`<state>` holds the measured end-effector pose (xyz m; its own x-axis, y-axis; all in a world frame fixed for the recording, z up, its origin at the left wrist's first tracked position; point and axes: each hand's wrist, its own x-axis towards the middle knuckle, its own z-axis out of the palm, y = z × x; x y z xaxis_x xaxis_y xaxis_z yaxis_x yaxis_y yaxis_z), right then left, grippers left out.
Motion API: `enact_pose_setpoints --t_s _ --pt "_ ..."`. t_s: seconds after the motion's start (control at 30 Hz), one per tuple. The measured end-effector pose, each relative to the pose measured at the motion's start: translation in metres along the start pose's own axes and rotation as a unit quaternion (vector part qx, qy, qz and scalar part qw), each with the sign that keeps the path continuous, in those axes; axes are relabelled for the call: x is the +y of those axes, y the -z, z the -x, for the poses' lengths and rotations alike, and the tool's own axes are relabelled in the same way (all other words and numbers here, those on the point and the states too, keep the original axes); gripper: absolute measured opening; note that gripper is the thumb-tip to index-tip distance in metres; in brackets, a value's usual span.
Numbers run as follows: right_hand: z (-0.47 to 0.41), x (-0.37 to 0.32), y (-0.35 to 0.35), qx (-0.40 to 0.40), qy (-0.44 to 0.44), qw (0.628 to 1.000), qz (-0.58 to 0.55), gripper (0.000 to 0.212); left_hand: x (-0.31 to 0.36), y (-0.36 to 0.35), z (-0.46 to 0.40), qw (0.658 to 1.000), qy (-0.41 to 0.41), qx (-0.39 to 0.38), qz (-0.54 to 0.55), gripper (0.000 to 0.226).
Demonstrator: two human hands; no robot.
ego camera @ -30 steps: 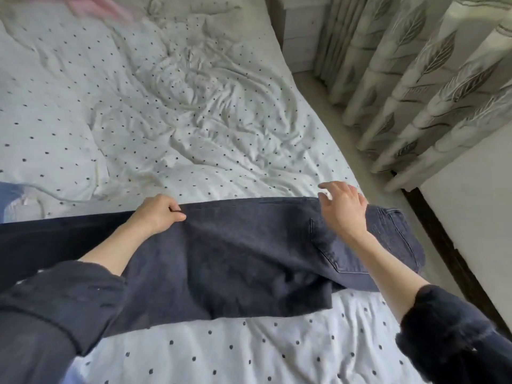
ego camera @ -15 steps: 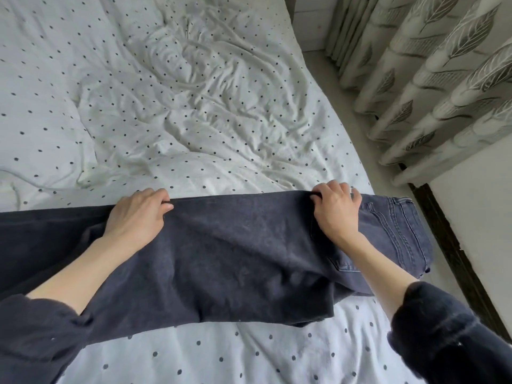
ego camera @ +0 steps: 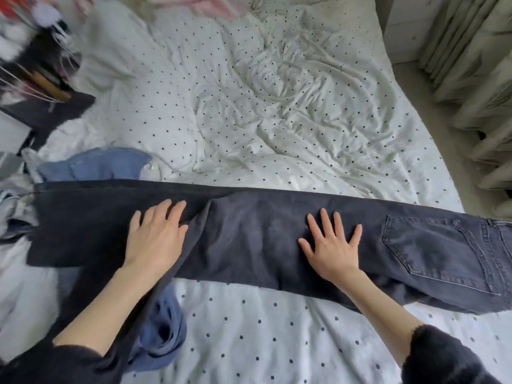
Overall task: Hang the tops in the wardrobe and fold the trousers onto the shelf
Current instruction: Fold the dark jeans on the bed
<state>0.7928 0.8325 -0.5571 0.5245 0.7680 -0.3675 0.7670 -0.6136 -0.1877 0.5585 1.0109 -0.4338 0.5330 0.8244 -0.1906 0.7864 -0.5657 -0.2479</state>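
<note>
Hands lay flat on dark trousers [ego camera: 249,239], no grip as such: the left hand [ego camera: 155,239] had fingers straight and close together, palm pressing the cloth near a diagonal ridge where one leg overlapped the other; the right hand [ego camera: 331,249] had fingers spread wide, palm down on the thigh area, just left of the back pocket [ego camera: 437,250]. Neither hand pinched or curled round anything. Trousers stretched across the bed [ego camera: 249,120] left to right, legs stacked one over the other, waistband end off toward the bed's right edge, hems toward the left. Some wrinkle remained beside the left hand, and the lower layer stuck out at the bottom right. Blue garment [ego camera: 94,164] peeked from under the trousers at the far left, with more blue cloth bunched below the left forearm. Pink cloth [ego camera: 207,6] sat at the head of the bed, blurred. Mixed dark and light clothes [ego camera: 36,67] piled at upper left, too blurred to name. Curtains [ego camera: 476,79] hung along the right side of the room. No wardrobe or shelf in view.

Step in hand, by my read: smoothing the trousers flat after folding them lengthwise, ahead of the crosswise fold. Next move likely called for taking the hem end with the left hand and bringing it over toward the waistband, edges matched, then carrying the bundle to the shelf. Tops looked not yet hung.
</note>
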Motion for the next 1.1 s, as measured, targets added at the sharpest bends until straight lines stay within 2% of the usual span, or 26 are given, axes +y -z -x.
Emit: enact_pose_setpoints --t_s 0.07,0.17,0.23,0.3,0.37,0.43,0.5,0.53,0.57,0.63,0.7,0.77,0.87,1.03,1.1 --pt "0.006 -0.021 0.007 0.008 0.009 1.000 -0.016 0.064 -0.026 -0.003 0.036 0.998 0.053 -0.016 0.040 0.055" --pt "0.023 -0.073 0.019 0.040 0.108 0.992 -0.055 0.061 -0.047 -0.017 0.084 0.989 0.098 -0.016 0.106 0.052" --pt "0.039 -0.115 0.025 0.070 0.182 0.977 -0.090 0.049 -0.060 -0.030 0.108 0.982 0.102 0.006 0.158 0.043" --pt "0.058 -0.159 0.025 0.082 0.220 0.960 -0.152 0.036 -0.071 -0.043 0.126 0.978 0.078 0.032 0.191 0.032" --pt "0.078 -0.195 0.020 0.036 0.197 0.958 -0.206 0.039 -0.078 -0.053 0.140 0.975 0.044 0.025 0.216 0.025" --pt "0.090 -0.225 0.017 -0.044 0.122 0.943 -0.306 0.047 -0.082 -0.064 0.150 0.972 0.016 -0.008 0.236 0.033" --pt "0.094 -0.246 0.021 -0.100 0.015 0.886 -0.452 0.052 -0.083 -0.074 0.155 0.969 0.004 -0.040 0.242 0.048" --pt "0.093 -0.251 0.023 -0.107 -0.021 0.862 -0.495 0.050 -0.081 -0.076 0.155 0.972 -0.004 -0.047 0.230 0.052" --pt "0.092 -0.254 0.025 -0.105 -0.039 0.854 -0.507 0.046 -0.081 -0.076 0.154 0.975 -0.013 -0.049 0.215 0.053" --pt "0.093 -0.262 0.028 -0.092 -0.044 0.859 -0.502 0.037 -0.087 -0.072 0.149 0.974 -0.026 -0.054 0.217 0.043" --pt "0.099 -0.267 0.030 -0.068 -0.027 0.870 -0.487 0.027 -0.103 -0.059 0.141 0.958 -0.014 -0.068 0.280 0.023" --pt "0.104 -0.278 0.033 -0.019 0.013 0.904 -0.428 0.027 -0.135 -0.042 0.126 0.939 -0.013 -0.092 0.330 0.003" --pt "0.100 -0.296 0.046 0.036 0.094 0.949 -0.297 0.040 -0.181 -0.014 0.088 0.935 -0.050 -0.140 0.321 0.014" --pt "0.058 -0.333 0.090 0.078 0.156 0.978 -0.112 0.054 -0.229 0.046 0.006 0.939 -0.118 -0.175 0.273 0.039" --pt "0.035 -0.347 0.104 0.073 0.157 0.984 -0.039 0.055 -0.238 0.061 -0.024 0.948 -0.136 -0.146 0.247 0.044"
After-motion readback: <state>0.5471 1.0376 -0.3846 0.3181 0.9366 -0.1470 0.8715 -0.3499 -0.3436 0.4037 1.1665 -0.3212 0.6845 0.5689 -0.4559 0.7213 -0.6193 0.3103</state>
